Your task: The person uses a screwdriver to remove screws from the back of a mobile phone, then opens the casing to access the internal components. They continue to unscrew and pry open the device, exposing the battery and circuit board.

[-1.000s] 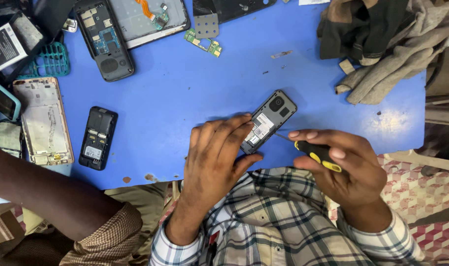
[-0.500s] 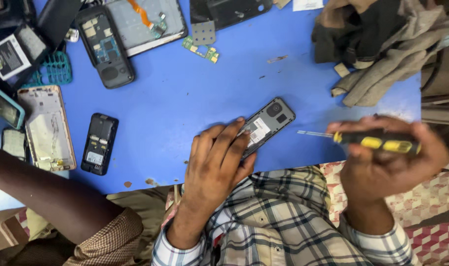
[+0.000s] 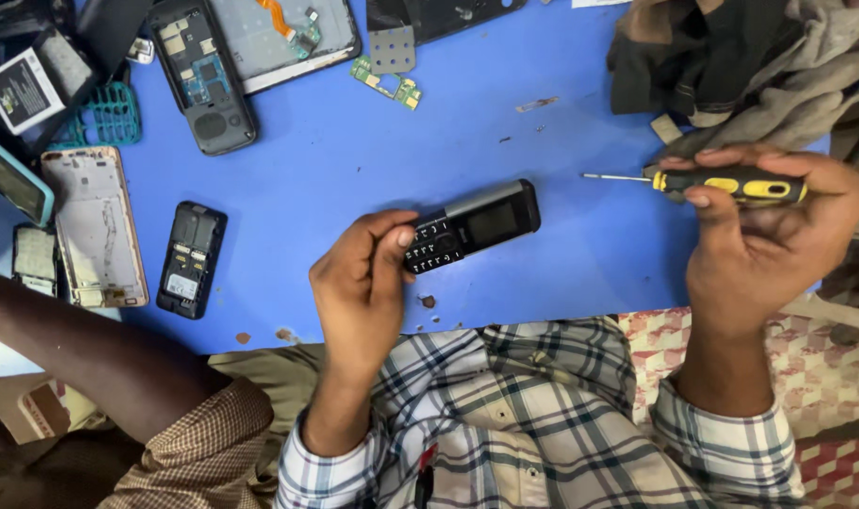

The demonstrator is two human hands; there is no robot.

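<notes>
- Far left of the blue surface (image 3: 335, 170): gold phone frame (image 3: 95, 226), then a small black phone back (image 3: 191, 258), lying apart from each other.
- Another person's bare forearm (image 3: 99, 349) crosses the lower left corner.
- Left hand (image 3: 359, 292): fingers closed on the keypad end of a black keypad phone (image 3: 472, 226), face up, near the surface's front edge.
- Right hand (image 3: 764, 240): fingers wrapped around a black-and-yellow screwdriver (image 3: 722, 184), tip pointing left, well clear of the phone.
- Crumpled dark cloth (image 3: 731, 66) behind the right hand.
</notes>
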